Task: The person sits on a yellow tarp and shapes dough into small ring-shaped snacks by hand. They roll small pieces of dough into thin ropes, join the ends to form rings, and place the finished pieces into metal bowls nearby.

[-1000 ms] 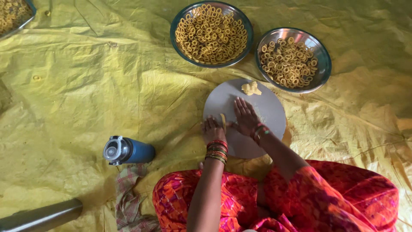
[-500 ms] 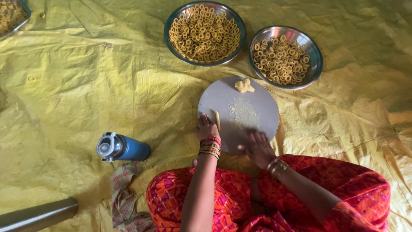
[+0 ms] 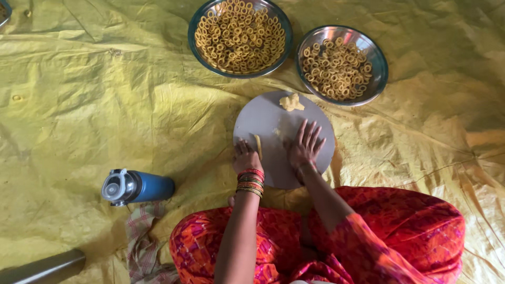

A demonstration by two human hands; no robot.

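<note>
A round grey board [image 3: 265, 113] lies on the yellow sheet in front of my knees. My right hand [image 3: 304, 144] lies flat on the board, fingers spread, palm down on the surface; whether dough is under it is hidden. My left hand [image 3: 246, 156] rests at the board's left edge, its fingers by a short yellow dough strip [image 3: 258, 146]. A small lump of yellow dough [image 3: 290, 102] sits at the board's far edge. Bangles ring my left wrist.
Two steel bowls of yellow dough rings stand beyond the board: a larger one [image 3: 240, 35] and a smaller one [image 3: 337, 65] to its right. A blue bottle [image 3: 138, 186] lies on its side at left, by a checked cloth [image 3: 143, 244]. A metal cylinder [image 3: 42, 268] is bottom left.
My right hand slid back toward me off the board's near edge, then forward again onto the board. My left hand stayed at the left edge by the dough strip.
</note>
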